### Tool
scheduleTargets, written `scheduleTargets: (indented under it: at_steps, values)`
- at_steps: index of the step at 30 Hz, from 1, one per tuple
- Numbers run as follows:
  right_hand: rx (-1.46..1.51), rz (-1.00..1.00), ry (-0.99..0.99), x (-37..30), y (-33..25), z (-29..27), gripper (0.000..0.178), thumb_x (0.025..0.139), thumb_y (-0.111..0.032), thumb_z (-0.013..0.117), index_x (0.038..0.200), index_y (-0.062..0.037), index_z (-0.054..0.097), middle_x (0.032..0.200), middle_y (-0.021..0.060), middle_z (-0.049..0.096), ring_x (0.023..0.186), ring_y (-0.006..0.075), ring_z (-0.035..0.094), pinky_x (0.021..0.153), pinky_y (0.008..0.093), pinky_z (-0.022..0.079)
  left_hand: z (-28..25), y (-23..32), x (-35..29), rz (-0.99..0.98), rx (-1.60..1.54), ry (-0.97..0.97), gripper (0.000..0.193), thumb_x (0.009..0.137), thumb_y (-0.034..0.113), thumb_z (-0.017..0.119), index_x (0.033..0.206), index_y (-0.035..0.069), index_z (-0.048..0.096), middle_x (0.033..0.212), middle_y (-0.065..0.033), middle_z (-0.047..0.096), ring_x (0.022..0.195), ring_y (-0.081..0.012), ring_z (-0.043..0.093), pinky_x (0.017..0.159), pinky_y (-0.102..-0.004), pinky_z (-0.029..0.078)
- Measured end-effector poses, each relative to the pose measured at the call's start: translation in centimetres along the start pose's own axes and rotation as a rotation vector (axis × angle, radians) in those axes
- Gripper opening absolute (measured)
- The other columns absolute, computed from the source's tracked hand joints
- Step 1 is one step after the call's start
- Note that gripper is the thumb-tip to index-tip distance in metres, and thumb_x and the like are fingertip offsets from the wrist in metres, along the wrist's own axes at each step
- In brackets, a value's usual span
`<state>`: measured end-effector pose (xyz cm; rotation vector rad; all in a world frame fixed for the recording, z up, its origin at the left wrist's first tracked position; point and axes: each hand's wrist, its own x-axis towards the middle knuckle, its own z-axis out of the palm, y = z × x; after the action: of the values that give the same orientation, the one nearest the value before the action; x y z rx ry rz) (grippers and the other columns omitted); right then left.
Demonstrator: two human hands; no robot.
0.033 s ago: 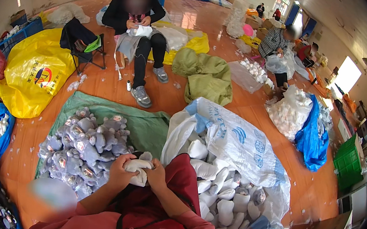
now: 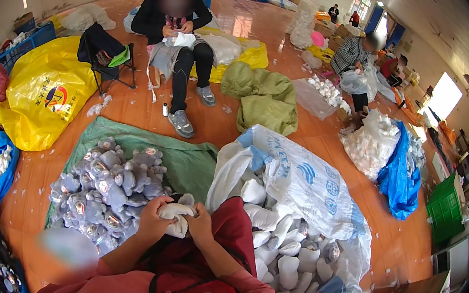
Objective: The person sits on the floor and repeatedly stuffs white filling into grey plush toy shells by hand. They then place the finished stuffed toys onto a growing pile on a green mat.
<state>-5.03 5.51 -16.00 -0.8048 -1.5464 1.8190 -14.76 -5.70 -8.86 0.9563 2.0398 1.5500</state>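
Over my lap, my left hand [image 2: 154, 218] and my right hand [image 2: 200, 227] are closed on the two sides of a white cloth piece with a grey plush end [image 2: 176, 223]. The fingers hide part of it. Left of my hands, a heap of grey plush toys [image 2: 109, 185] lies on a green sheet [image 2: 194, 161]. To the right of my knee, a white woven sack [image 2: 318, 178] gapes wide, with many white sock-like cloth pieces [image 2: 289, 268] inside. Some grey plush shows among them.
Across from me sits a person [image 2: 174, 20] handling something white. A yellow sack [image 2: 50, 93] and folding chair [image 2: 108, 56] are at left, an olive sack [image 2: 266, 99] ahead. Filled bags [image 2: 370, 143] and a green crate [image 2: 445, 201] stand right. Other people work farther back.
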Motion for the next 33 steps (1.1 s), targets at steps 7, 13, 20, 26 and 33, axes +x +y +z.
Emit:
scheduleTargets:
  at_steps: [7, 13, 20, 26, 33]
  values:
    - [-0.044, -0.057, -0.084, -2.1, -4.1, 0.0, 0.022, 0.083, -0.003, 0.069, 0.096, -0.0046, 0.052, 0.08, 0.0018, 0.054, 0.072, 0.0077, 0.05, 0.066, 0.0254, 0.045, -1.7, -1.7, 1.0, 0.241, 0.402, 0.058, 0.047, 0.062, 0.011, 0.085, 0.1, 0.005, 0.059, 0.093, -0.014, 0.063, 0.086, -0.0339, 0.062, 0.075, -0.0399, 0.05]
    - [-0.127, -0.023, -0.357, -1.2, -4.6, -2.2, 0.036, 0.084, -0.021, 0.077, 0.104, -0.0045, 0.051, 0.088, 0.0043, 0.057, 0.081, 0.0103, 0.054, 0.073, 0.0279, 0.048, -1.8, -1.5, 1.8, 0.363, 0.439, 0.11, 0.038, 0.069, 0.012, 0.081, 0.095, 0.005, 0.053, 0.089, -0.0158, 0.057, 0.082, -0.0387, 0.057, 0.071, -0.0457, 0.047]
    - [-0.318, -0.047, -0.291, -0.5, -6.7, -1.5, 0.064, 0.072, -0.035, 0.087, 0.109, -0.0033, 0.046, 0.096, 0.0083, 0.056, 0.088, 0.0157, 0.055, 0.077, 0.0323, 0.048, -0.6, -1.4, 3.1, 0.443, 0.481, 0.21, 0.029, 0.07, 0.006, 0.073, 0.089, 0.004, 0.052, 0.087, -0.0172, 0.054, 0.078, -0.0398, 0.054, 0.067, -0.0477, 0.044]
    - [-0.265, -0.127, -0.373, 0.0, -5.3, -2.0, 0.08, 0.064, -0.036, 0.091, 0.118, -0.0005, 0.043, 0.108, 0.0143, 0.058, 0.099, 0.0202, 0.057, 0.088, 0.033, 0.047, -0.8, -2.0, 3.1, 0.456, 0.437, 0.2, 0.026, 0.071, 0.006, 0.071, 0.09, 0.004, 0.053, 0.086, -0.0168, 0.055, 0.078, -0.0397, 0.055, 0.068, -0.0471, 0.045]
    - [-0.317, -0.084, -0.229, -0.4, -4.3, -0.9, 0.08, 0.067, -0.027, 0.091, 0.123, -0.001, 0.042, 0.111, 0.0114, 0.056, 0.102, 0.0182, 0.056, 0.089, 0.0314, 0.047, -3.4, -0.3, 3.5, 0.258, 0.299, -0.196, 0.034, 0.076, 0.006, 0.068, 0.109, 0.003, 0.06, 0.098, -0.0162, 0.061, 0.093, -0.0352, 0.062, 0.081, -0.0392, 0.05]
